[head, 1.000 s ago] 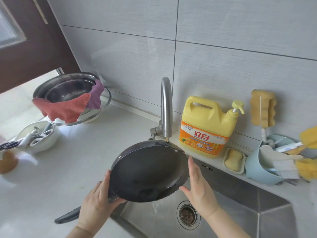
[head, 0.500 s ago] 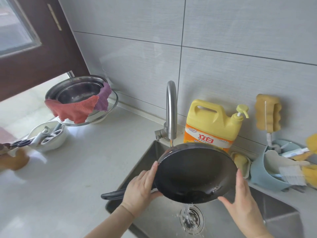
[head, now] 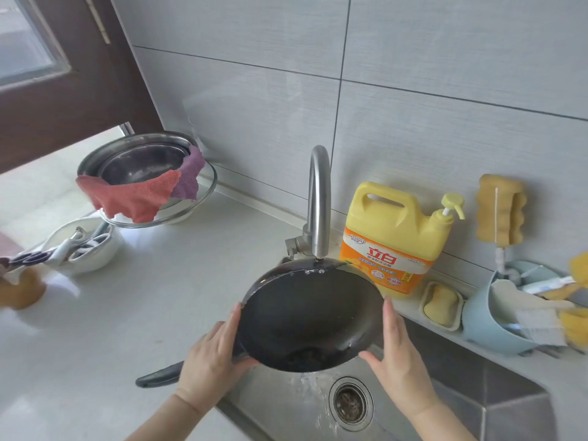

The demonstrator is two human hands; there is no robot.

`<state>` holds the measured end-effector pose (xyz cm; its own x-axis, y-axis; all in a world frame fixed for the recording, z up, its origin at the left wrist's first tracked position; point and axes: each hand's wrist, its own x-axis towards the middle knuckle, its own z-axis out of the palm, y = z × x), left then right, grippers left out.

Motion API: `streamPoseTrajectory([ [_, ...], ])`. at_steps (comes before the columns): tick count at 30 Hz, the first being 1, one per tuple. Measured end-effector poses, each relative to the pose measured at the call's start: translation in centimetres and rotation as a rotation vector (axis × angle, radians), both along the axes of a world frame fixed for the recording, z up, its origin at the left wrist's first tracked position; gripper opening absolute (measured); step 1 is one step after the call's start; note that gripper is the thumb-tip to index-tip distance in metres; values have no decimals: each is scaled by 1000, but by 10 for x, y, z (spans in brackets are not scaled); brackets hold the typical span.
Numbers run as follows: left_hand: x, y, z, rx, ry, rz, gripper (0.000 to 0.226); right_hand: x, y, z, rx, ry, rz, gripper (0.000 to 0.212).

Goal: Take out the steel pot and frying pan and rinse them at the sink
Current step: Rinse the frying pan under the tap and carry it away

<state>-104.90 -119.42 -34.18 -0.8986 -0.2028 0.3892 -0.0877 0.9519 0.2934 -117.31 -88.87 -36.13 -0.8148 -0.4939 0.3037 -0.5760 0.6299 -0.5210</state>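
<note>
Sink w/ water spilling toward the drain. Frying pan tipped steeply over it, rim right under the faucet so rinse water runs off. Left hand grasping the rim by the handle base; right hand flat, fingers straight, bracing the far rim, prob. to steady the tilt.

Views: one only, a wide-angle camera worn on the person's head.
Direction: forward and down, toward the grey tiled wall and the steel sink below it.
Nearness: close; the forearms enter from the bottom edge, and the left hand and right hand sit low in the frame.
Centre: the curved steel tap stands near mid-frame.
Left side: the pale surface runs toward a dark brown door.
Distortion: straight tile lines lean and bow toward the edges.
</note>
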Motion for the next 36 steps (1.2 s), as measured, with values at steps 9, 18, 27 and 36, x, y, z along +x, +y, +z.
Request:
streamPoseTrajectory([
  [9,18,-13,-8,-26,25,54,98,0,-25,2,35,-25,64,128],
  [18,-22,31,-1,-46,44,-97,98,0,39,4,10,62,-104,143],
  [27,-62,89,21,-63,80,-289,119,2,110,20,-65,-56,-413,117],
  [36,-66,99,18,-34,104,-305,128,1,123,32,-72,-31,-440,137],
])
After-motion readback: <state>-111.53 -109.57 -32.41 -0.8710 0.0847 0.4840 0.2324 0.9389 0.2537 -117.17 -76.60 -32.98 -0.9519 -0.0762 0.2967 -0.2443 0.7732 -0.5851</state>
